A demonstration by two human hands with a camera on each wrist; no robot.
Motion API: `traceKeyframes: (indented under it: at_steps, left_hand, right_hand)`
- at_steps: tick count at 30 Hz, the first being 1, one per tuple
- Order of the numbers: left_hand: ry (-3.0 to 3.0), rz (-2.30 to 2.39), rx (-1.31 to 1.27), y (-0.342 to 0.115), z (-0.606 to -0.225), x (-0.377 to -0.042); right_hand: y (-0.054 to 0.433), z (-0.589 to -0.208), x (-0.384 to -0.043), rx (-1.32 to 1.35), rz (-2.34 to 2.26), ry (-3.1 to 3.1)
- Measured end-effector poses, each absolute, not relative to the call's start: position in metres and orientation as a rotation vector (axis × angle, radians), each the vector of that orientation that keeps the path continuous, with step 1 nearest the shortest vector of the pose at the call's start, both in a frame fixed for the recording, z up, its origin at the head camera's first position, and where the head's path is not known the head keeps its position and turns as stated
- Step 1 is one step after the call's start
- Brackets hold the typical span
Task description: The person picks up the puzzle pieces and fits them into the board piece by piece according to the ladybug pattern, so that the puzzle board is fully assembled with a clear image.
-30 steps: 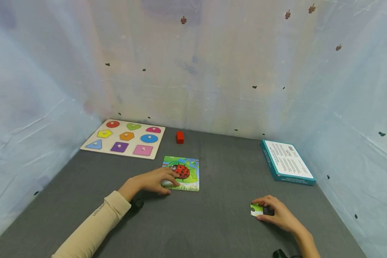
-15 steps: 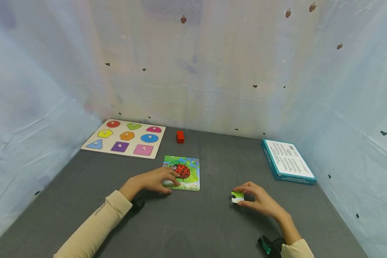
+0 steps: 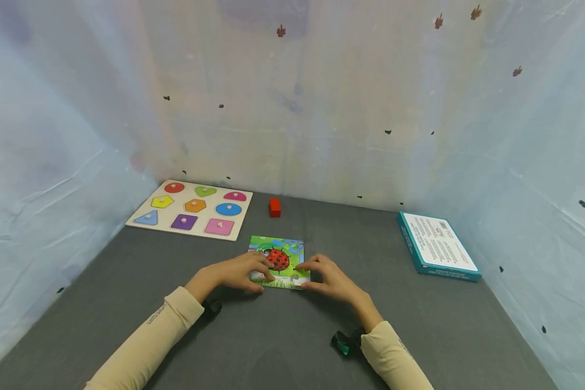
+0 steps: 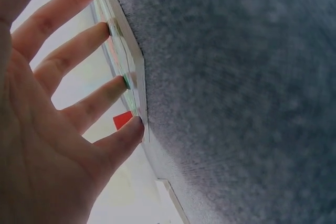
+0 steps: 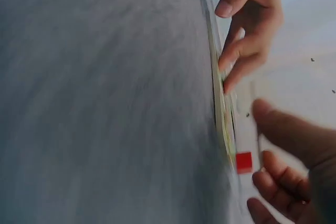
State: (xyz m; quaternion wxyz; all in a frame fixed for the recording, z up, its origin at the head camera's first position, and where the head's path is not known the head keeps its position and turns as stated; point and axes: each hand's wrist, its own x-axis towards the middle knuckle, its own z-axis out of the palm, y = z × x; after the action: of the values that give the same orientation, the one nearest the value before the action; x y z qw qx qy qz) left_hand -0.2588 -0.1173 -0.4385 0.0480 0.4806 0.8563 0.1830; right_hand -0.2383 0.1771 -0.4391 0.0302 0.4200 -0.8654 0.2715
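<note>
A square ladybug jigsaw puzzle lies flat on the dark grey table. My left hand rests on its left side, fingers spread, with several fingertips touching the surface in the left wrist view. Between thumb and fingers my right hand pinches a small green and white puzzle piece at the puzzle's lower right corner. Seen edge-on in the right wrist view, the piece stands a little off the board. The left part of the puzzle is partly covered by my left hand.
A peg board of coloured shapes lies at the back left. Near it stands a red block. A teal box with a white printed face lies at the right. Pale sheeting hangs behind the table and at both sides.
My right hand has carried the puzzle piece leftward from the right of the table to the puzzle's lower right corner. The left hand has stayed on the puzzle.
</note>
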Motion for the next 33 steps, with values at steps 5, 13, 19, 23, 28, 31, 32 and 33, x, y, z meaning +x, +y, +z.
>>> traceKeyframes:
  at_steps: [5, 13, 19, 23, 28, 31, 32, 33]
  left_hand:
    - [2.617, 0.549, 1.457, -0.114, -0.439, -0.259]
    - [2.625, 0.486, 1.472, -0.108, -0.437, -0.258]
    - [2.681, 0.345, 1.440, -0.102, -0.437, -0.254]
    - [2.701, 0.282, 1.434, -0.099, -0.437, -0.252]
    - [2.707, 0.276, 1.418, -0.098, -0.437, -0.253]
    - [2.714, 0.276, 1.397, -0.098, -0.438, -0.254]
    - [2.717, 0.277, 1.391, -0.098, -0.438, -0.253]
    - [2.717, 0.277, 1.388, -0.098, -0.438, -0.253]
  right_hand:
    - [0.164, -0.448, -0.248, 1.294, 0.824, -2.681]
    - [0.155, -0.452, -0.257, 1.304, 0.845, -2.696]
    - [0.151, -0.456, -0.258, 1.282, 0.876, -2.711]
    - [0.151, -0.459, -0.258, 1.259, 0.886, -2.717]
    - [0.152, -0.458, -0.258, 1.276, 0.895, -2.695]
    - [0.153, -0.458, -0.258, 1.296, 0.890, -2.679]
    - [0.153, -0.458, -0.258, 1.299, 0.890, -2.674]
    - [0.153, -0.458, -0.258, 1.303, 0.885, -2.667]
